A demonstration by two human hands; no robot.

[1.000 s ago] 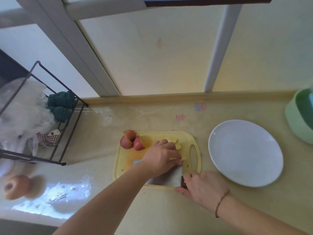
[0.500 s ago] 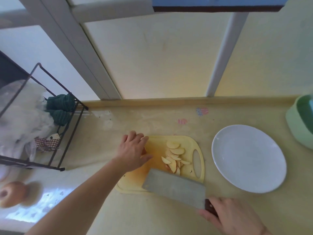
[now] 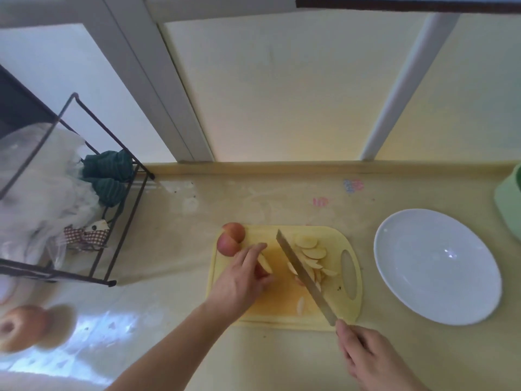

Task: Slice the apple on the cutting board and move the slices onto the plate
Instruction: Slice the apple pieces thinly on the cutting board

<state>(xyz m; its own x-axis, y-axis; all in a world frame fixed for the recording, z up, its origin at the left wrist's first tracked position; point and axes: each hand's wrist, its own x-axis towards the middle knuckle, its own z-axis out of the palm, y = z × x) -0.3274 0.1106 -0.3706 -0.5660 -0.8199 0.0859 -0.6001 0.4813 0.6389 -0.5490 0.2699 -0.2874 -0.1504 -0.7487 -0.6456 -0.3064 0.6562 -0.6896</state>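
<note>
A yellow cutting board (image 3: 282, 311) lies on the counter. Two red apple wedges (image 3: 229, 240) sit at its far left corner. My left hand (image 3: 242, 277) holds a third apple wedge (image 3: 264, 263) over the board's middle. Several thin apple slices (image 3: 310, 252) lie in a pile on the board's right side, and one slice (image 3: 301, 305) lies apart near the front. My right hand (image 3: 369, 359) grips the handle of a cleaver (image 3: 304, 277), whose blade stands edge-down across the board beside the slices. The white plate (image 3: 437, 266) to the right holds nothing.
A black wire rack (image 3: 93, 221) with plastic bags and green cloths stands at the left. A brown round object (image 3: 19, 328) lies at the front left. A green container (image 3: 509, 204) sits at the right edge. A wall rises behind the counter.
My left hand went to the apple wedges at the far left and came back holding one. The cleaver swung from lying flat at the board's front to edge-down across the board.
</note>
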